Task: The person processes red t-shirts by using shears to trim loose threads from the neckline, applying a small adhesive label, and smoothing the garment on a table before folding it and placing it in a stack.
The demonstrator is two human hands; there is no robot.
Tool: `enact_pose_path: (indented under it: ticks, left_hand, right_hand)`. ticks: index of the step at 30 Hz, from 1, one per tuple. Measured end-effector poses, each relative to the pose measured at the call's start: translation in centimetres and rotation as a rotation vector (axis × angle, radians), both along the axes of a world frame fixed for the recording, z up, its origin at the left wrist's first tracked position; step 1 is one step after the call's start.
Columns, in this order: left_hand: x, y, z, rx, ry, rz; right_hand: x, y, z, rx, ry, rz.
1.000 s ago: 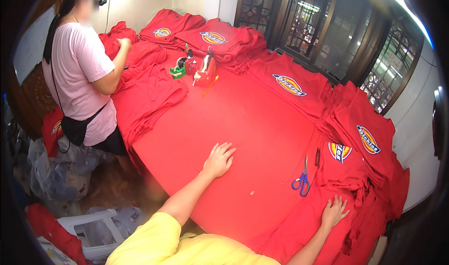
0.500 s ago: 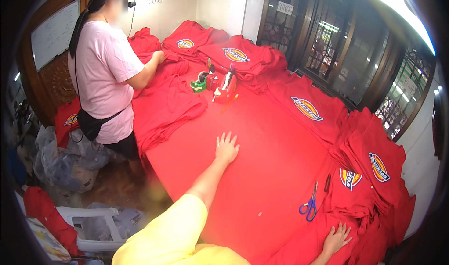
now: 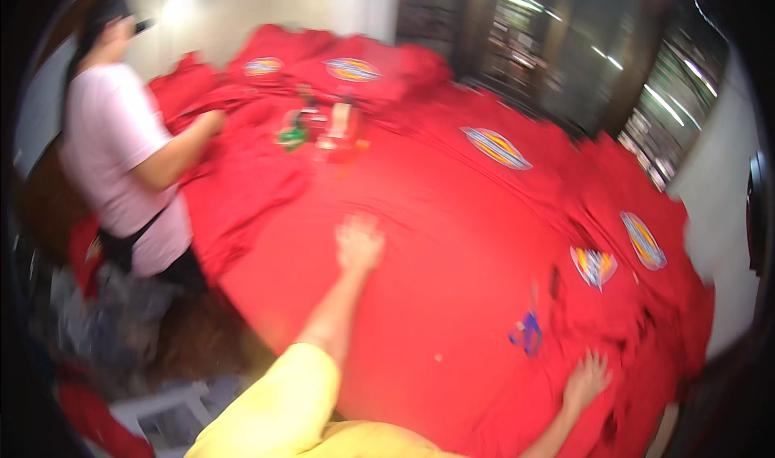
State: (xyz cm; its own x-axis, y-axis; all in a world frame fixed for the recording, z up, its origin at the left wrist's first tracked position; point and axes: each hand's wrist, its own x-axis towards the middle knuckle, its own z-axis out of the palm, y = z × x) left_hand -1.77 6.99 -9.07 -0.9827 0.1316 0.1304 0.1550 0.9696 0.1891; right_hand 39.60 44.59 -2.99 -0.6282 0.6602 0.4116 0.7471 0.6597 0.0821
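My left hand (image 3: 360, 241) rests flat on a red shirt (image 3: 436, 272) spread over the table, fingers stretched out and blurred. Near the right edge, my right hand (image 3: 588, 380) lies on the bunched red cloth with its fingers apart, holding nothing. Scissors with blue handles (image 3: 527, 334) lie on the red cloth just up and left of that hand. Beside them is a small dark tool (image 3: 555, 282), too smeared to name. Red shirts with a printed emblem (image 3: 643, 240) are heaped beyond my right hand.
A co-worker in a pink shirt (image 3: 117, 143) stands at the left with a hand on red cloth. A green tape dispenser (image 3: 292, 133) and a red container (image 3: 337, 139) stand at the far middle. A white plastic chair (image 3: 165, 409) is at the lower left.
The whole view has swung and blurred, so things on the table sit farther left. Both my hands remain spread on the red cloth.
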Motion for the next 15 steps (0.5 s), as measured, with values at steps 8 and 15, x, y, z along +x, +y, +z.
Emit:
enact_pose_path:
  ticks: [8, 15]
  left_hand:
    - [-1.4, -0.3, -0.6, -0.021, 0.078, 0.052]
    - [-0.7, 0.5, -0.3, -0.044, 0.086, 0.044]
  right_hand:
    - [-2.2, -0.5, 0.3, -0.038, 0.034, -0.028]
    - [-1.3, -0.4, 0.2, 0.004, 0.093, 0.001]
